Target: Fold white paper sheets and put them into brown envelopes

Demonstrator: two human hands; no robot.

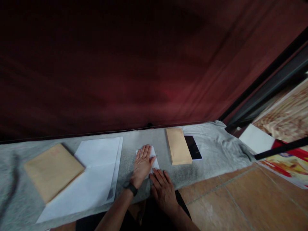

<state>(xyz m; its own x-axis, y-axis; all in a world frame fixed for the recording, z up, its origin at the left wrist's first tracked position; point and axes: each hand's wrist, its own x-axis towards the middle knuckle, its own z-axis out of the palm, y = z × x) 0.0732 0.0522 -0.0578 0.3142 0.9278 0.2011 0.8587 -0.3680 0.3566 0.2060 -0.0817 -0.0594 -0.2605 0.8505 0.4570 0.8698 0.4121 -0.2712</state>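
Note:
My left hand (pixel 142 163) lies flat on a small piece of white paper (pixel 154 158), fingers stretched forward and thumb out to the side. It covers most of the paper, so the paper's full shape is hidden. My right hand (pixel 164 192) rests lower and to the right, its fingertips touching the paper's near right corner. Its fingers are extended, and nothing shows in its grasp. On the left wrist is a dark band (pixel 133 189). Right of the hands lies a stack of brown envelopes (pixel 179 146), beside a dark-screened phone or tablet (pixel 192 147).
Large white sheets (pixel 96 170) lie to the left, partly under a brown paper packet (pixel 54 170). Everything rests on a narrow surface covered with grey cloth (pixel 216 154). A dark red curtain (pixel 120 80) hangs behind it. Black bars (pixel 264 89) and a colourful printed box (pixel 291 163) are at right.

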